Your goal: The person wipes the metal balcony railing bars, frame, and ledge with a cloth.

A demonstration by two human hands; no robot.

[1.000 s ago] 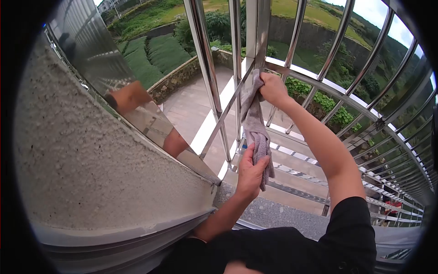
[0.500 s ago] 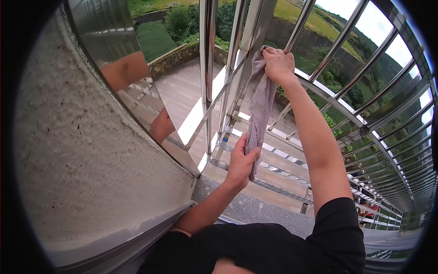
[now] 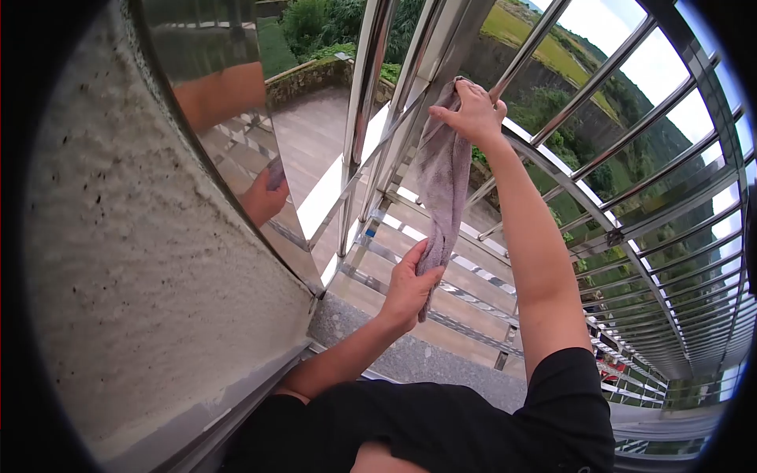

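Observation:
A greyish-mauve cloth [image 3: 444, 177] hangs stretched between my two hands, twisted into folds toward its lower end. My right hand [image 3: 475, 112] is up at the cloth's top, by a wide metal post [image 3: 453, 49]. Its fingers press over the cloth there, while the thumb sticks out to the left. Lower down, my left hand [image 3: 408, 293] is closed around the narrow bottom part, with a short tail of fabric hanging below the grip. Whether the cloth wraps fully around the post is hidden by my right hand.
Shiny metal bars [image 3: 595, 93] form a cage ahead and to the right, with slatted rails [image 3: 465, 276] below. A rough plaster wall [image 3: 150, 268] and a reflective panel [image 3: 221, 102] stand at left. A speckled stone ledge [image 3: 441, 355] lies near my body.
The thumb of my right hand has spread out to the left, and the cloth's upper part hangs wider. My left hand has shifted slightly down and left with the cloth. The view has tilted a little.

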